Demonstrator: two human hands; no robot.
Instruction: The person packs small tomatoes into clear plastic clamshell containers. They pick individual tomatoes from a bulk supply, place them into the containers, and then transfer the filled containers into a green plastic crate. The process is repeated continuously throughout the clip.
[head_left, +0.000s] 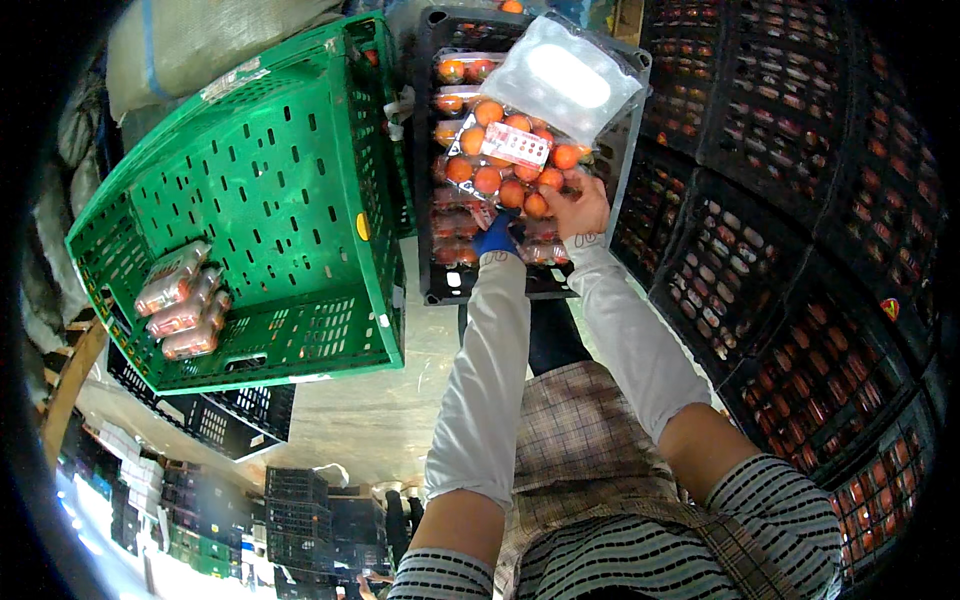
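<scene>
A clear plastic clamshell of orange-red tomatoes (487, 180) lies tilted over a black plastic crate (425, 247), its cloudy lid (566, 75) raised at the back. My right hand (581, 206), bare, has its fingers on the fruit at the clamshell's near right corner; whether it grips a single one is hidden. My left hand (496, 234), in a blue glove, is at the near edge, partly under the clamshell. A label with writing (517, 146) lies across the fruit. Closed packs of tomatoes (454, 232) sit below in the crate.
At left a large green crate (240, 187) holds several tomato packs (180, 300) in its near left corner. Black crates (697, 172) full of tomato packs are stacked at right. Another black crate (217, 424) shows beneath the green one. Sacks (202, 45) lie behind.
</scene>
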